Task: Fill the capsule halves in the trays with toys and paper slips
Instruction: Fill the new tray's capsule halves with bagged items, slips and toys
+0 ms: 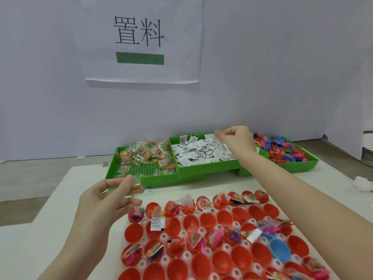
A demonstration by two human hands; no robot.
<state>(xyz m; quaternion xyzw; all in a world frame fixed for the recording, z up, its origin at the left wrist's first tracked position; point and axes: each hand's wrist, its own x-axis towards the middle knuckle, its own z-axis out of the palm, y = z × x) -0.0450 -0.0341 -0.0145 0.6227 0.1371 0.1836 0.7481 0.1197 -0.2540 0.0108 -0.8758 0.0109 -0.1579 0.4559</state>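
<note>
A white tray [184, 233] in front of me holds rows of red capsule halves [221, 259] and a blue capsule half [279, 249]; some contain toys and paper slips, others are empty. My left hand [105, 201] pinches a clear bead packet [137, 187] above the tray's far left corner. My right hand [237, 141] reaches over the middle green bin [207, 168] and pinches a white paper slip [218, 134] above the slip pile [199, 151].
The left green bin [125, 177] holds bead packets [145, 153]. The right green bin [298, 165] holds small colourful toys [280, 148]. A paper sign [141, 39] hangs on the wall behind. Crumpled white material [363, 183] lies at the right edge.
</note>
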